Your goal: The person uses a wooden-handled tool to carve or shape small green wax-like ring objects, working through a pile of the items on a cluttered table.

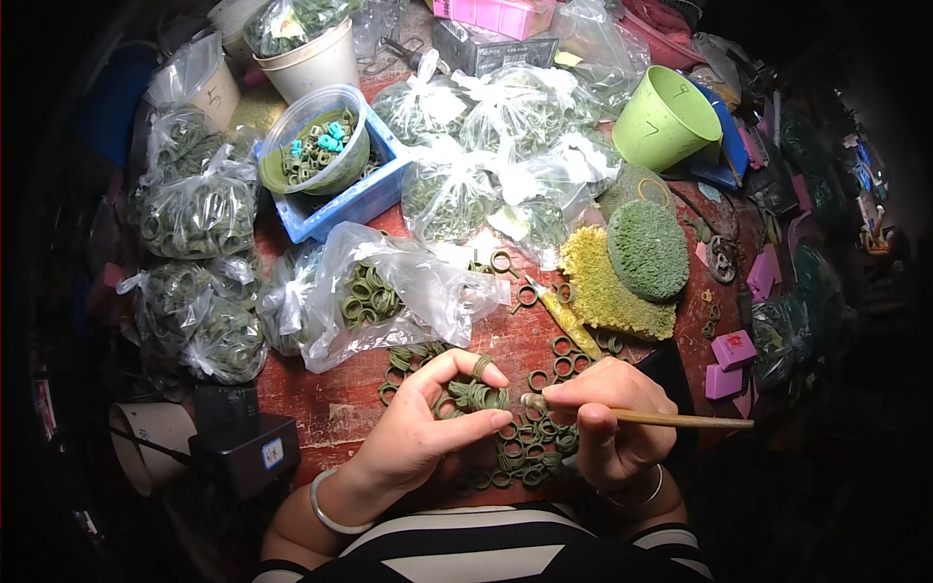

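My left hand (pixel 428 418) pinches a small bunch of green rings (pixel 473 394) between thumb and fingers, just above the red table (pixel 330 398). My right hand (pixel 607 413) grips a thin wooden stick (pixel 671 420) like a pen; its tip touches the held rings. Several loose green rings (pixel 530 457) lie on the table under and between both hands. A silver bangle sits on each wrist.
Clear bags of green rings (pixel 389 291) crowd the table's middle and left. A blue tray (pixel 340 204) holds a plastic tub of rings. A green cup (pixel 666 117), yellow and green sponges (pixel 632 262), a small yellow tool (pixel 569 325) and pink blocks (pixel 729 360) lie to the right.
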`<state>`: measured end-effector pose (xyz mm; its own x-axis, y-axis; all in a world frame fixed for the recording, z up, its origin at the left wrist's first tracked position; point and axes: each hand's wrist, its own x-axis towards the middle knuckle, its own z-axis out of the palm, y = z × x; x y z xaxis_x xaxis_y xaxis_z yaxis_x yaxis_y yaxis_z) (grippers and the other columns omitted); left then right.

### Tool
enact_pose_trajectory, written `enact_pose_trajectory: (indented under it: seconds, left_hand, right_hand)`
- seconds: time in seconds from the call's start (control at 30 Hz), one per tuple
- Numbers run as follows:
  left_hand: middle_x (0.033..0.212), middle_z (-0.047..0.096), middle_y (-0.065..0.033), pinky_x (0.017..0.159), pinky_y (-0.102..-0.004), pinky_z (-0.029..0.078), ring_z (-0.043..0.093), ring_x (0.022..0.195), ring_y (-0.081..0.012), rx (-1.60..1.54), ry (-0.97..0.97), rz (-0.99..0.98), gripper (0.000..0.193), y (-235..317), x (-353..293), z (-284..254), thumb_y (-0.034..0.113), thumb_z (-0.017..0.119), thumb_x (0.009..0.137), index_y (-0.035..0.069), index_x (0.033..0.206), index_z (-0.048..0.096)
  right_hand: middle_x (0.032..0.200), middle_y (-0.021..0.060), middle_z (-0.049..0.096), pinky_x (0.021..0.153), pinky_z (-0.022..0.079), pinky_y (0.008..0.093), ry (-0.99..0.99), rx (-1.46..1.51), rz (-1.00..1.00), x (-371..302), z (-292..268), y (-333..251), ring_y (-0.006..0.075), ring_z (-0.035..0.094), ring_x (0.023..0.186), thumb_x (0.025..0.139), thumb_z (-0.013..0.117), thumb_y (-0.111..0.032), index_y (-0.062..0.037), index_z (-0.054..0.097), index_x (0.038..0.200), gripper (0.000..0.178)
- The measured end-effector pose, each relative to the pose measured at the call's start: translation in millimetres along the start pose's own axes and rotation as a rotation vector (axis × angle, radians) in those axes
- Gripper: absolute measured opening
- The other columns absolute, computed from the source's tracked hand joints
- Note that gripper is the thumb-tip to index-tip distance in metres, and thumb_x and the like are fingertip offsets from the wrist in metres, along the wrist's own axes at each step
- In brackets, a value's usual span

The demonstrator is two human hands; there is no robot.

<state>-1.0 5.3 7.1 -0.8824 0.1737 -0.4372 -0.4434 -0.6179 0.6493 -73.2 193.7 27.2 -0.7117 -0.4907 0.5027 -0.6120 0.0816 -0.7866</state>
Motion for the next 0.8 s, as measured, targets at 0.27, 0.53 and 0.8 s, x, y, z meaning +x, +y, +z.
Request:
enact_pose_trajectory:
  seconds: [0.27,0.53,0.8]
  left_hand:
    - [0.092,0.060,-0.0011,0.061,-0.0142,0.043,0.058,0.075,-0.0033,0.020,0.043,-0.070,0.034,-1,1,1,-0.007,0.068,0.081,0.005,0.109,0.051]
    - [0.094,0.057,0.0012,0.058,-0.0135,0.038,0.052,0.070,-0.0008,0.000,0.037,-0.102,0.031,1,0,0,-0.004,0.067,0.083,0.006,0.108,0.052]
    - [0.092,0.057,0.0002,0.066,-0.0168,0.043,0.056,0.077,-0.0034,-0.056,0.004,-0.115,0.028,0,-1,1,-0.002,0.065,0.086,0.006,0.110,0.052]
  right_hand:
    - [0.078,0.0075,0.066,0.051,0.046,0.0291,-0.064,-0.095,-0.116,2,-4,0,0.0192,0.061,0.058,0.090,0.068,-0.016,-0.0002,0.068,0.096,0.017]
    - [0.072,0.0064,0.064,0.047,0.045,0.0295,-0.050,-0.091,-0.115,-2,0,1,0.0182,0.059,0.055,0.087,0.072,-0.020,-0.0013,0.069,0.095,0.021]
    - [0.063,0.0049,0.062,0.049,0.048,0.0295,-0.032,-0.172,-0.142,-2,6,-3,0.0195,0.060,0.053,0.094,0.062,-0.034,-0.0028,0.069,0.083,0.033]
